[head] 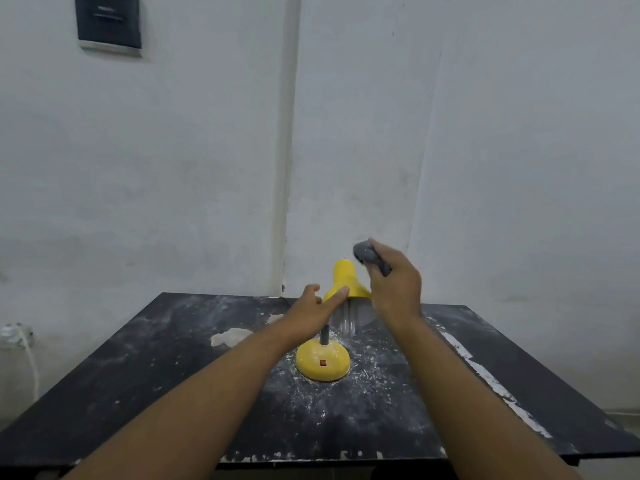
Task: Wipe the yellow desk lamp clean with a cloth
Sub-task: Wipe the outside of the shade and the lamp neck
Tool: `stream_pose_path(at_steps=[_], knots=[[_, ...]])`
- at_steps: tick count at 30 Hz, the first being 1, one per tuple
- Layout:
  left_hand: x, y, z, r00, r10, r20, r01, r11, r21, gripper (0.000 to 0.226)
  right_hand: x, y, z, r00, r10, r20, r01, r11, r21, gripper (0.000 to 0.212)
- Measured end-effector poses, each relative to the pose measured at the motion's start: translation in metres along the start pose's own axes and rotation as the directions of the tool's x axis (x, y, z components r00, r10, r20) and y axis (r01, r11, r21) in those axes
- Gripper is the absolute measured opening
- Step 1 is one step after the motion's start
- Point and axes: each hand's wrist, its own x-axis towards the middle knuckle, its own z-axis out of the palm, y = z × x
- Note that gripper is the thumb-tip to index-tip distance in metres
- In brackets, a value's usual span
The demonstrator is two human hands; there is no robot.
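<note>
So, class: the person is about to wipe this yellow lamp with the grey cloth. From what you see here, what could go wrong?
1. The left hand only touches the lamp shade with fingertips, so a firm wipe might tip the lamp.
2. White powder lies around the lamp base on the table; the cloth in the right hand could smear it.
3. The bulb is exposed below the shade and might get knocked.

Single head-worn view, facing forward and down, close over table (145, 375), wall (173, 168) behind
</note>
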Motion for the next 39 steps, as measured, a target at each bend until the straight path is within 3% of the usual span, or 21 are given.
stream_pose_path(at_steps=[2, 4, 7, 11, 13, 15, 18, 20, 22, 24, 27, 30, 36, 39], knots=[[0.0, -0.006, 0.008, 0.999, 0.041, 0.001, -0.041, 0.997, 0.065, 0.077, -0.011, 0.014, 0.008, 0.985, 0.03, 0.171, -0.013, 0.995, -0.1, 0.041], [0.002, -0.011, 0.015, 0.995, 0.086, -0.042, -0.084, 0.995, 0.056, 0.063, -0.022, 0.027, 0.015, 0.969, -0.021, 0.246, 0.061, 0.986, -0.153, 0.045], [0.006, -0.016, 0.018, 0.99, 0.118, -0.072, -0.115, 0.992, 0.047, 0.062, -0.023, 0.04, 0.015, 0.961, -0.085, 0.264, 0.095, 0.995, -0.025, 0.043], [0.005, -0.015, 0.018, 0.99, 0.115, -0.077, -0.112, 0.993, 0.045, 0.057, -0.022, 0.043, 0.012, 0.955, 0.188, 0.232, -0.244, 0.938, 0.246, 0.03], [0.004, -0.015, 0.02, 0.992, 0.092, -0.091, -0.088, 0.995, 0.041, 0.053, -0.024, 0.043, 0.011, 0.896, 0.378, 0.234, -0.436, 0.85, 0.295, 0.026], [0.003, -0.015, 0.021, 0.991, 0.078, -0.107, -0.076, 0.997, 0.023, 0.051, -0.029, 0.045, 0.011, 0.859, 0.456, 0.235, -0.51, 0.806, 0.302, 0.028], [0.004, -0.016, 0.021, 0.988, 0.085, -0.126, -0.084, 0.996, 0.014, 0.059, -0.04, 0.043, 0.016, 0.951, 0.277, 0.139, -0.307, 0.909, 0.283, 0.029], [0.005, -0.018, 0.021, 0.984, 0.113, -0.141, -0.111, 0.994, 0.019, 0.063, -0.04, 0.04, 0.018, 0.986, 0.101, 0.134, -0.124, 0.977, 0.172, 0.028], [0.006, -0.019, 0.021, 0.981, 0.137, -0.137, -0.137, 0.991, 0.013, 0.07, -0.027, 0.039, 0.018, 0.966, -0.031, 0.256, 0.01, 0.997, 0.083, 0.032], [0.007, -0.019, 0.019, 0.981, 0.144, -0.13, -0.142, 0.99, 0.023, 0.077, -0.007, 0.039, 0.018, 0.911, -0.047, 0.409, 0.018, 0.997, 0.073, 0.035], [0.01, -0.02, 0.018, 0.982, 0.147, -0.117, -0.138, 0.987, 0.084, 0.071, 0.021, 0.041, 0.021, 0.828, 0.026, 0.56, -0.06, 0.997, 0.042, 0.038], [0.009, -0.021, 0.018, 0.983, 0.134, -0.126, -0.12, 0.986, 0.113, 0.054, 0.043, 0.045, 0.027, 0.8, 0.085, 0.595, -0.143, 0.988, 0.051, 0.04], [0.011, -0.019, 0.015, 0.984, 0.141, -0.11, -0.129, 0.985, 0.113, 0.055, 0.052, 0.056, 0.027, 0.817, 0.276, 0.505, -0.397, 0.906, 0.146, 0.037], [0.009, -0.019, 0.016, 0.986, 0.128, -0.104, -0.118, 0.988, 0.1, 0.053, 0.034, 0.078, 0.027, 0.768, 0.468, 0.437, -0.603, 0.758, 0.247, 0.03]])
